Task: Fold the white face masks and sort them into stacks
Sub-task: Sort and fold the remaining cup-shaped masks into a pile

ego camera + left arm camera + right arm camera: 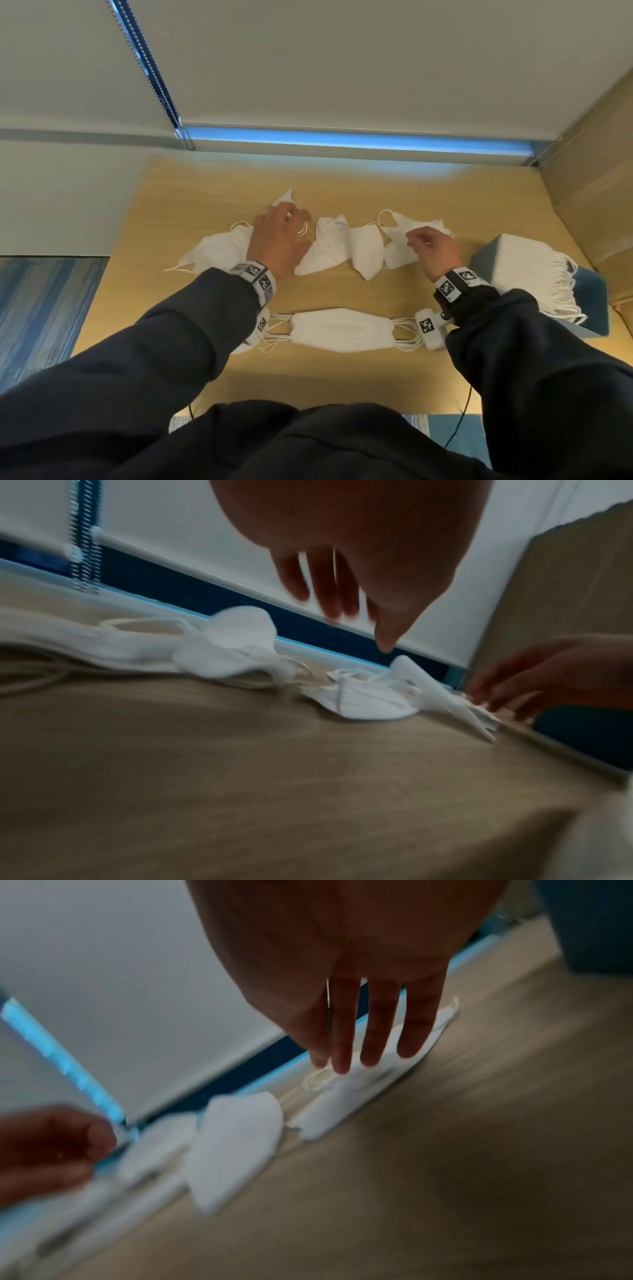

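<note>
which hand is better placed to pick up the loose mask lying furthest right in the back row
Right. The right hand hovers directly over that rightmost loose mask, fingers pointing down at it. The left hand is over the masks at the left end of the row, with two other masks in between.

My wooden table is carrying loose masks mid-frame, a folded stack below, a blue box right.

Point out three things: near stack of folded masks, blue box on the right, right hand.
near stack of folded masks [342, 329]: head view, middle of the top mask's flat body.
blue box [594, 294]: head view, its bare blue side wall.
right hand [436, 251]: head view, back of the hand.
</note>
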The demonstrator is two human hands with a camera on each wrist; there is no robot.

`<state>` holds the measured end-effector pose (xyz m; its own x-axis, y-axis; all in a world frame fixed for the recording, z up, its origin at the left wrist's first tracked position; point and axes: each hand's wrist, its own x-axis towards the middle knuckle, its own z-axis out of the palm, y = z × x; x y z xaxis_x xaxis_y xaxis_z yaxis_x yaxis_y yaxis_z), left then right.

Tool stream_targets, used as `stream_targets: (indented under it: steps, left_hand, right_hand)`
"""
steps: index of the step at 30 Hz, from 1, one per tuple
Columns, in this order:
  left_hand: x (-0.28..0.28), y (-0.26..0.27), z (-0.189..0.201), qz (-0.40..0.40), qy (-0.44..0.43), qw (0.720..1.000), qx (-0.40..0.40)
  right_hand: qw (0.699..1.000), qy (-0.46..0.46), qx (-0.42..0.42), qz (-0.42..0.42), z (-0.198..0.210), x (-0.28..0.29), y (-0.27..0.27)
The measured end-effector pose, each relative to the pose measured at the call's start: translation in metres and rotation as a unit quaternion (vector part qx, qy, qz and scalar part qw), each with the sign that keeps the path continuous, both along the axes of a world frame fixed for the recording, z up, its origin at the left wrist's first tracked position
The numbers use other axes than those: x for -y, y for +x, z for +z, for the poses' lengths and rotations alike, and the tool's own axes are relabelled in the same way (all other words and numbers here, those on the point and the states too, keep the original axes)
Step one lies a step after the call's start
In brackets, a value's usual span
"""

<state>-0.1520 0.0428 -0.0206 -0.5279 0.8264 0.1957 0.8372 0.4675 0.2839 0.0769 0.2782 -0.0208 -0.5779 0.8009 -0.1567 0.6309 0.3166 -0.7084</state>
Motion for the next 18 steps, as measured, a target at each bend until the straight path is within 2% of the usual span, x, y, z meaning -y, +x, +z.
stream_targets:
  steps: [2, 4, 7, 11, 12, 14, 16, 18]
  left_hand:
    - [-0.007, 0.017, -0.008, -0.063, -0.081, 0.994, 0.039]
    - [-0.011, 0.023, -0.017, -0.044, -0.161, 0.984, 0.062]
    - [-0.01, 0.02, -0.021, -0.014, -0.213, 0.977, 0.029]
    - [-0.007, 0.015, -0.014, -0.039, -0.258, 0.964, -0.056]
    - [-0.006, 0.015, -0.011, -0.041, -0.257, 0.964, -0.062]
    - [-0.002, 0.013, -0.004, -0.022, -0.233, 0.972, -0.016]
    - [0.006, 0.009, 0.008, 0.023, -0.16, 0.979, 0.125]
    - [0.019, 0.003, 0.018, 0.076, -0.071, 0.953, 0.284]
  right_hand:
    - [0.982, 0.057, 0.16, 0.08, -0.01, -0.006, -0.006]
    - [0.949, 0.105, 0.249, 0.164, -0.016, -0.008, -0.01]
    - [0.921, 0.152, 0.296, 0.201, -0.012, -0.011, -0.014]
    - [0.884, 0.223, 0.338, 0.233, 0.003, -0.01, -0.019]
    - [0.881, 0.234, 0.333, 0.239, 0.005, -0.008, -0.02]
    - [0.914, 0.222, 0.266, 0.214, 0.011, -0.005, -0.019]
    - [0.962, 0.183, 0.122, 0.163, 0.023, -0.003, -0.016]
    - [0.982, 0.135, -0.014, 0.133, 0.041, -0.002, -0.014]
